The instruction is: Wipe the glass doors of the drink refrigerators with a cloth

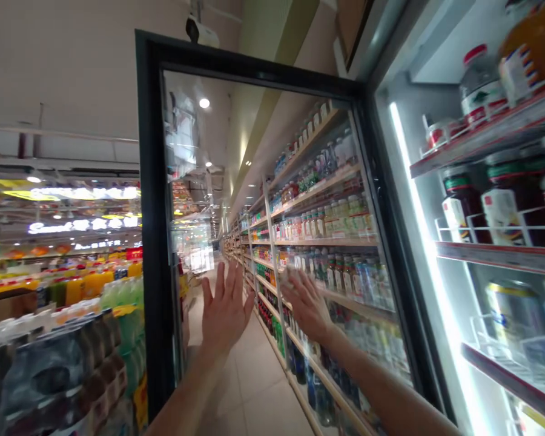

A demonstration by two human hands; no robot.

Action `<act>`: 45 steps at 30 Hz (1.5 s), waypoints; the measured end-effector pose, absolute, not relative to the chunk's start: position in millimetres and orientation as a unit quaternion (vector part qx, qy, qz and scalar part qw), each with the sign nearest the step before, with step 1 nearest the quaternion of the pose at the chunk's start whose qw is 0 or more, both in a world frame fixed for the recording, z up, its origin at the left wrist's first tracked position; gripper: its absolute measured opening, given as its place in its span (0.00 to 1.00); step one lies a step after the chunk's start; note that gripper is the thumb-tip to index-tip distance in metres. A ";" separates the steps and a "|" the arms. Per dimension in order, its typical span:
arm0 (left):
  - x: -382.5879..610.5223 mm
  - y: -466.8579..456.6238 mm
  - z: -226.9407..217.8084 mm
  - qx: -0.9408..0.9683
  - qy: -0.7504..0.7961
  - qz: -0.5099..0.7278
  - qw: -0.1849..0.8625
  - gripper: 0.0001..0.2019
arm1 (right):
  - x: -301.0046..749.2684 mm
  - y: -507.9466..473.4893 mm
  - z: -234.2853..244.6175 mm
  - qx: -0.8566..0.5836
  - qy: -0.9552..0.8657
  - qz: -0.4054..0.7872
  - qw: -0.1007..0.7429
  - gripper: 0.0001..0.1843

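A glass door with a dark frame stands swung out from a lit drinks fridge on the right. My left hand is raised before the glass, palm forward and fingers spread. Beside it on the right, my right hand is also raised with its fingers stretched out, slightly blurred. Neither hand holds anything. Whether the palms touch the glass, I cannot tell. Through the pane show shelves of bottles and a tiled aisle floor.
Fridge shelves at the right hold dark bottles, a red-capped bottle and cans. Shrink-wrapped bottle packs are stacked at the left, with orange drinks behind. A white camera hangs above the door.
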State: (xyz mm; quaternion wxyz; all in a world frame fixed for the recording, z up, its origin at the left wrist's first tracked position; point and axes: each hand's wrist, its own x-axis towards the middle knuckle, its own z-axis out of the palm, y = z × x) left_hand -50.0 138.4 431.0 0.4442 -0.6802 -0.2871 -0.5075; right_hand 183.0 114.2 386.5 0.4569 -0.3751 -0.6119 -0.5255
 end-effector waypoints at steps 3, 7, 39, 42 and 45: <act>-51.8 142.0 427.9 -0.685 -0.257 -0.488 0.476 0.32 | 216.2 111.7 374.0 -0.402 -0.583 -0.543 0.450 0.27; -49.8 144.3 423.1 -0.675 -0.264 -0.485 0.489 0.28 | 250.9 114.0 386.3 -0.480 -0.382 -0.497 0.614 0.29; -24.0 109.7 412.4 -0.625 -0.383 -0.493 0.469 0.23 | 259.9 97.8 378.8 -0.313 -0.654 -0.522 0.449 0.33; -23.4 106.6 413.8 -0.624 -0.367 -0.498 0.478 0.24 | 285.7 96.1 385.7 -0.407 -0.532 -0.503 0.546 0.30; -22.8 103.5 414.2 -0.620 -0.358 -0.500 0.487 0.24 | 279.7 95.8 387.4 -0.443 -0.435 -0.460 0.635 0.30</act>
